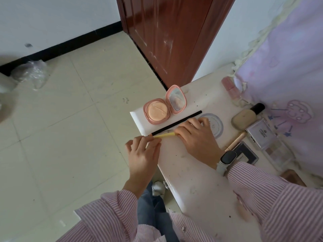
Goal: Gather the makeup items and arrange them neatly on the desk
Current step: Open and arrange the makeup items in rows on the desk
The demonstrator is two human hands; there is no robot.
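Observation:
On the white desk [192,172] a pink compact [160,111] lies open near the left corner, its mirror lid up. A long black pencil [180,122] lies just in front of it. A thin yellow pencil [166,135] lies beside the black one; my left hand [143,152] pinches its left end at the desk edge, and my right hand [197,137] holds its right end, fingers curled over it. Further right lie a round clear-lidded case [215,124], a beige foundation bottle [246,117], a silver palette [261,133], a dark compact [246,152] and a beige stick [236,140].
A pink bottle [229,87] lies at the desk's back by a lilac curtain [288,67]. A brown door [174,32] stands behind the desk. Tiled floor [70,119] spreads to the left, with a crumpled plastic bag [31,72] by the wall.

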